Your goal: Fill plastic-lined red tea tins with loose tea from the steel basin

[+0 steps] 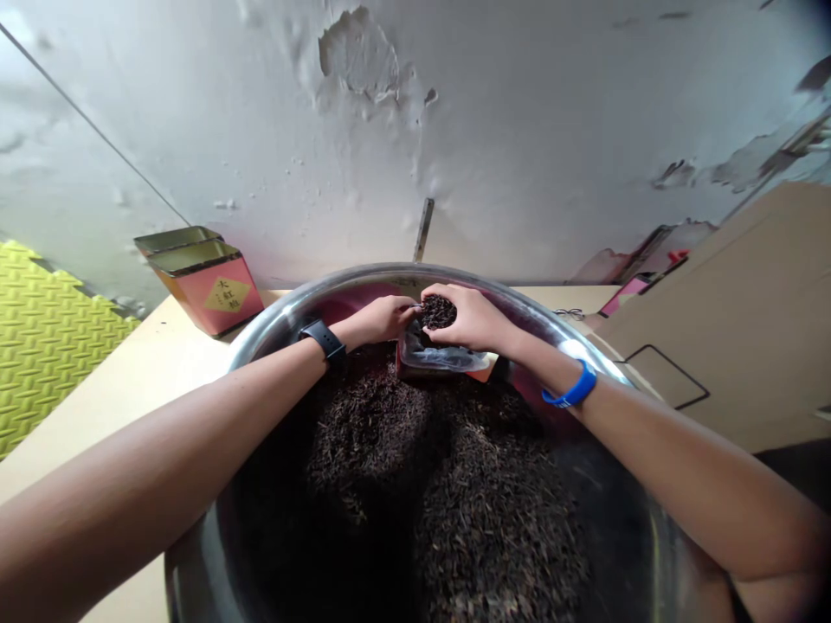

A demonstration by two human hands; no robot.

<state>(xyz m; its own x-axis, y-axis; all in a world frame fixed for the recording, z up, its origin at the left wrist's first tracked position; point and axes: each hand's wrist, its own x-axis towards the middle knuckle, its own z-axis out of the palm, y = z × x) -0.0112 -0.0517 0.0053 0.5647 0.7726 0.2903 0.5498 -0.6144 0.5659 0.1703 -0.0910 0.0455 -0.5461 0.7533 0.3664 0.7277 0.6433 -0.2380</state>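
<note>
Tea leaves (447, 484), light, brittle and free-spilling, fill the steel basin (286, 303) and are best taken from beneath: the right hand (471, 318) cups a heap over a clear pouch (441, 359) at 12 o'clock, the left hand (380, 318) curled narrowly beside it.

Red tea tin (208, 298), yellow foam mat (45, 346), cardboard sheet (707, 320), peeling white wall (519, 130)

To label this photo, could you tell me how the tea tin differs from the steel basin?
The square pink tin is far smaller than the round steel basin. The tin bears a gold label; the basin is bare shiny metal. The basin holds dark tea leaves; the tin's contents are hidden.
</note>
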